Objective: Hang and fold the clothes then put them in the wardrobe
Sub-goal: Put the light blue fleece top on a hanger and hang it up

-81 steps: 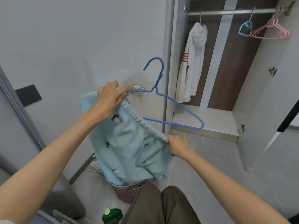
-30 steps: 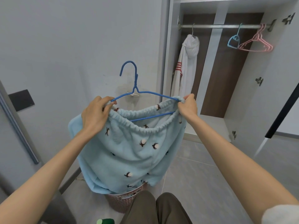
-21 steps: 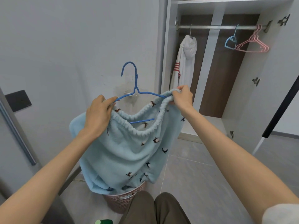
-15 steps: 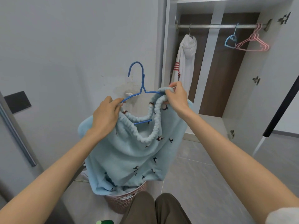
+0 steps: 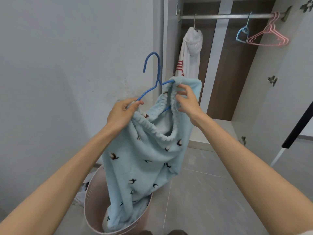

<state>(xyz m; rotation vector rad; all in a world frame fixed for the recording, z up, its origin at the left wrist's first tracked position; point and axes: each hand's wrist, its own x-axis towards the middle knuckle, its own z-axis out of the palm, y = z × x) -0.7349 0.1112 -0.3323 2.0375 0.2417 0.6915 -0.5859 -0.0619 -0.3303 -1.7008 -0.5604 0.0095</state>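
- Below the blue hanger (image 5: 158, 77) and a little to its left, the pink laundry basket (image 5: 92, 199) stands on the floor. More of it shows than half a second ago.
- Your left hand (image 5: 122, 114) is at the hanger's lower left end. Thumb and fingers pinch that end of the wire, with the edge of the waistband right at the fingertips. It has kept this grip since the earlier frames.
- The hanger itself now tilts, hook leaning left, right end raised and left end dropped. A moment ago it sat closer to level.
- The pale blue garment (image 5: 144, 167), printed with small dark birds, hangs from the hanger. Its elastic waistband is now hooked over the hanger's right end, where before you were only drawing it towards that end. Its bottom trails down into the basket.
- Your right hand (image 5: 188, 102) is just below the hanger's right end, fingers curled and pinching the gathered waistband. It has slid down from the top of the band.
- Behind and right of the hanger, the wardrobe (image 5: 232, 73) stands open. A white hooded top (image 5: 191, 53) hangs from the rail (image 5: 220, 16), just beyond the hanger's right end.
- Far to the hanger's right, on the same rail, hang a small light-blue hanger (image 5: 242, 33) and then pink hangers (image 5: 268, 38), touching each other.
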